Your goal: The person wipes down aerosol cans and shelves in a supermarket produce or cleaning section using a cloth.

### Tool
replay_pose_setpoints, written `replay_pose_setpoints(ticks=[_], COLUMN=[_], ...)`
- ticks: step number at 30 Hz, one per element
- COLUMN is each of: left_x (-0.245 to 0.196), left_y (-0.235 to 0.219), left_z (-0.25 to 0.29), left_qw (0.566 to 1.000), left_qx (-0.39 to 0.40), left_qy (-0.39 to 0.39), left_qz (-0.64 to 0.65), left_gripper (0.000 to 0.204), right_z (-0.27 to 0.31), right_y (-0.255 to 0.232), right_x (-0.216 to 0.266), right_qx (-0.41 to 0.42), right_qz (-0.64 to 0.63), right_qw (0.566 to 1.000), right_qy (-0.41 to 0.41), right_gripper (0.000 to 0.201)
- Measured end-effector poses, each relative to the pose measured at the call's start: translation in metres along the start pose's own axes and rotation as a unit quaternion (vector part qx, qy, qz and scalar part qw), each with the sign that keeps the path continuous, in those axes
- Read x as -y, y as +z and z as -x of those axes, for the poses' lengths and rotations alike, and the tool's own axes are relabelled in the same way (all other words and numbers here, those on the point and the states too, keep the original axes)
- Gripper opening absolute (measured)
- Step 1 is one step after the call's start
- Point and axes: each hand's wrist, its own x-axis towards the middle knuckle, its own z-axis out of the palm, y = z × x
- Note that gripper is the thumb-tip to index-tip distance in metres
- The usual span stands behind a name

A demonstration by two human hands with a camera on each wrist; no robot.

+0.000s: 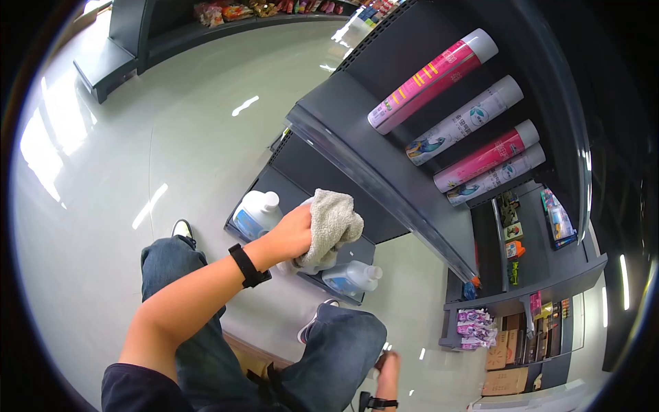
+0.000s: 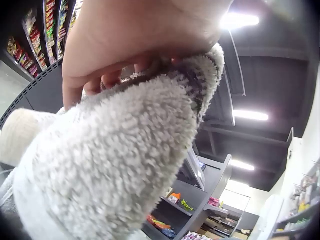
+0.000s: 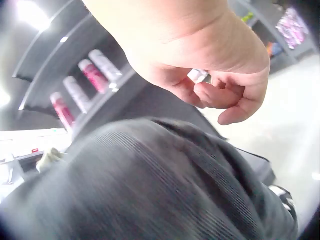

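My left hand [image 1: 291, 235] grips a light grey terry cloth [image 1: 335, 221], bunched over a bottle [image 1: 317, 259] on the low shelf. In the left wrist view, the fingers curl over the fluffy cloth [image 2: 107, 157], which hides most of what lies under it. White bottles with blue labels stand on either side: one bottle [image 1: 255, 214] to the left, another bottle [image 1: 352, 277] to the right. Down beside the right knee hangs my right hand [image 1: 389, 373]. Its fingers are loosely curled in the right wrist view, and a small white patch shows between them.
Several pink and white spray cans [image 1: 464, 121] stand on the dark upper shelf [image 1: 357, 130], whose front edge juts out near the left hand. Purple packs [image 1: 475, 328] and cardboard boxes [image 1: 504, 381] sit farther right. Glossy floor [image 1: 192, 137] stretches to the left.
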Motion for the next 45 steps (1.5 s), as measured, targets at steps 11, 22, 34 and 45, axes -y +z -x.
replay_pose_setpoints(ticks=[11,22,34,45], left_x=[-0.012,-0.008,-0.011,0.005], left_y=[-0.007,-0.035,-0.025,-0.036], left_z=[-0.004,0.010,0.011,-0.004], left_qw=[0.961,0.910,0.927,0.922], left_qx=[0.019,-0.034,-0.038,0.051], left_qy=[-0.044,-0.148,-0.108,-0.102], left_qz=[0.272,0.385,0.357,0.369], left_gripper=[0.038,0.044,0.042,0.044], right_z=[0.147,-0.008,-0.045,0.076], right_y=[0.036,0.168,0.239,0.196], right_x=[0.443,0.603,0.639,0.524], right_qx=[0.215,0.215,0.224,0.131], right_qz=[-0.130,-0.126,-0.092,-0.185], right_qw=[0.848,0.855,0.871,0.706], right_qy=[-0.466,-0.454,-0.428,-0.670], right_gripper=[0.027,0.086,0.047,0.061])
